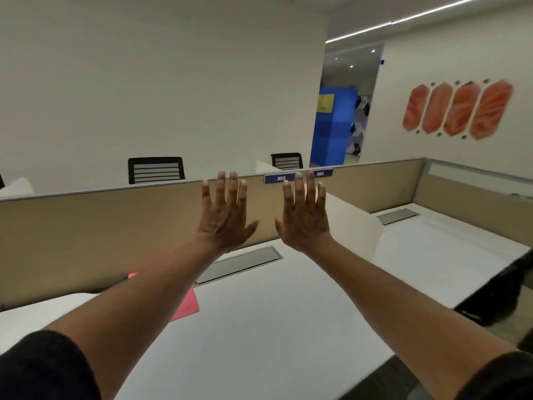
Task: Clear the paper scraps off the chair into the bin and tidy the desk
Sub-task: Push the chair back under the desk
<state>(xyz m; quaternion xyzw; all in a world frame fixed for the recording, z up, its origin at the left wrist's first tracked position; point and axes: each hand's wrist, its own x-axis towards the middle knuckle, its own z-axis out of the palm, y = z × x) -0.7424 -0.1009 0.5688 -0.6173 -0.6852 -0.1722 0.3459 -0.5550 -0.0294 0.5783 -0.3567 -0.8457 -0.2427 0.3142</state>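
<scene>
Both grips are empty and spread wide. The left hand [223, 219] and the right hand [304, 219] are reaching out side by side in the air, palms facing away, fingers pointing up. They are holding nothing and touching nothing.

Under the arms, the smooth white bench [259, 327] is lying almost bare. A flat pink paper sheet [189, 304] is resting on it, partly hiding under the left arm. Just past it, a grey metal flap [245, 262] is sitting flush in the bench top. A tan divider wall [101, 226] is standing behind the hands.

The chair with the scraps and the bin are not showing, so the scraps cannot be placed.

The pink sheet looks thin, light and bendy. It could slide on the slick top or crease if squeezed hard. A soft pinch at the free corner near the flap looks best.
</scene>
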